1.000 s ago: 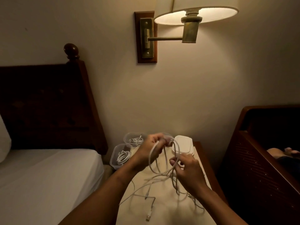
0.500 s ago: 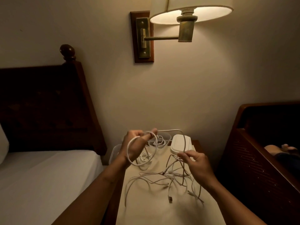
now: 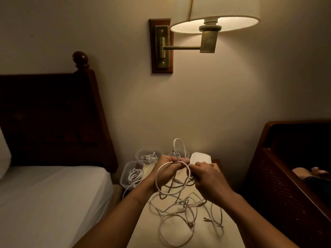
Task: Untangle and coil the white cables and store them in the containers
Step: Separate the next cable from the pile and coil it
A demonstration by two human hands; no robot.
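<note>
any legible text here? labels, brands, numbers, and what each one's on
No text can be read in the head view.
White lidded box: plain, no label visible.
Clear containers: no print visible.
White cables: plugs too small and dim to show any marking.
Brass lamp bracket and lampshade: no marking visible.

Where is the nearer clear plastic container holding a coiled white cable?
Head view: the clear plastic container sits at the nightstand's left edge, between the white bed and the left hand, in front of another cable-filled container.
</note>
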